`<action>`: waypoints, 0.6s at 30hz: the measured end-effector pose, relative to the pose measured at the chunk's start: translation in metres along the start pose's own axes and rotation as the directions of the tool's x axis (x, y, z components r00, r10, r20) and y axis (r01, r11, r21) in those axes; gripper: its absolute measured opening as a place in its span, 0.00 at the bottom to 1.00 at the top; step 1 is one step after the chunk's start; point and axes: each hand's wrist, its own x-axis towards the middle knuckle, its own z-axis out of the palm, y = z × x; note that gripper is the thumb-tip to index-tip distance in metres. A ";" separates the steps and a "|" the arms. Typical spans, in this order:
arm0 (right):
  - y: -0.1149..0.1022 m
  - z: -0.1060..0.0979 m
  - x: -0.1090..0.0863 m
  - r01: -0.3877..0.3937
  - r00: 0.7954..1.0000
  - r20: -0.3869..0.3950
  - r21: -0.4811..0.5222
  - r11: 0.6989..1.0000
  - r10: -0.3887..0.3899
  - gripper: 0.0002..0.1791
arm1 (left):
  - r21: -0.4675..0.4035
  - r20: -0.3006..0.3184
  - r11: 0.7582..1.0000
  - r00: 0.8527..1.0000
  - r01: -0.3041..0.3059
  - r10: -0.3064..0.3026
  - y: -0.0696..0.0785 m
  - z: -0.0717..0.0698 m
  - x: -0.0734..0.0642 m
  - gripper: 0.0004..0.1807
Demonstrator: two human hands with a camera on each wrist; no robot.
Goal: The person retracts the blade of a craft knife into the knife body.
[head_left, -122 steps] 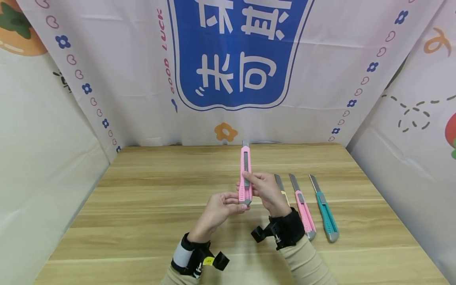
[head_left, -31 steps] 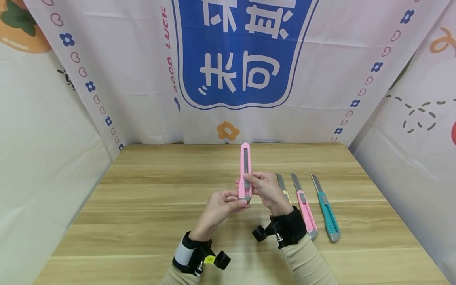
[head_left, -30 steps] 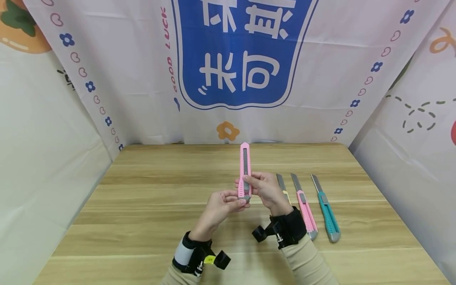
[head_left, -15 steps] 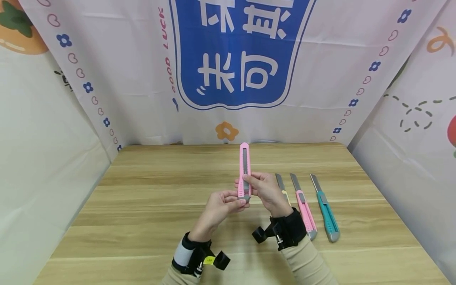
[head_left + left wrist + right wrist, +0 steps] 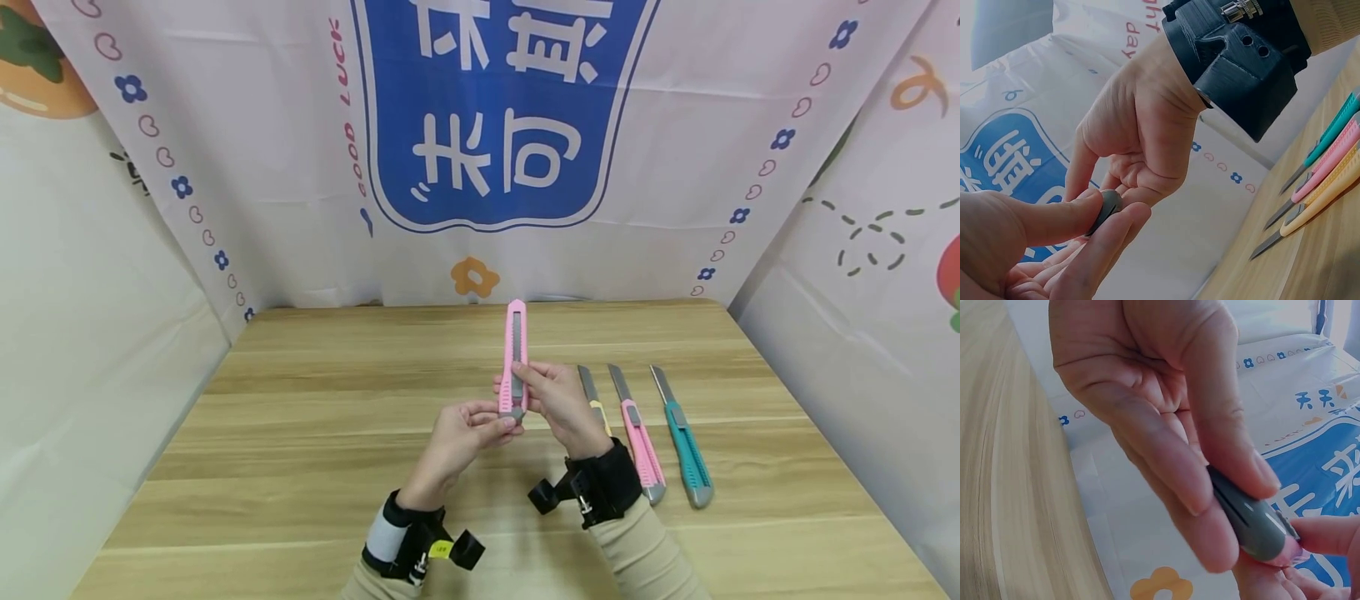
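Observation:
A pink box cutter (image 5: 513, 346) stands nearly upright between both hands over the table, with no blade showing past its tip. My left hand (image 5: 457, 437) pinches its grey end cap (image 5: 1263, 534) between thumb and fingers. Higher on the body, my right hand (image 5: 566, 408) holds it, thumb on the grey slider (image 5: 517, 385). In the left wrist view the cutter appears end-on, and only its grey cap (image 5: 1105, 211) shows between the fingers.
Right of the hands lie a yellow cutter (image 5: 597, 407), partly hidden by the right hand, another pink cutter (image 5: 643, 450) and a teal one (image 5: 690, 454), all with blades out. Printed white cloth (image 5: 285, 208) borders the wooden table (image 5: 300, 400) at back and sides.
About four seconds ago a bit of blade stuck out of the held cutter's tip; by one second ago it had drawn inside. Since then the hands have barely moved.

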 end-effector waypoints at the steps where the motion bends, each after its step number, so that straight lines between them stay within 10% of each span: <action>1: 0.000 0.000 0.000 -0.002 1.000 0.000 -0.001 1.000 0.002 0.23 | -0.001 -0.001 1.000 1.000 -0.002 0.002 0.000 0.000 0.000 0.14; 18: 0.001 0.003 0.003 0.004 1.000 -0.030 -0.079 0.997 -0.006 0.19 | -0.041 0.003 0.999 1.000 -0.022 0.022 0.001 0.001 -0.001 0.14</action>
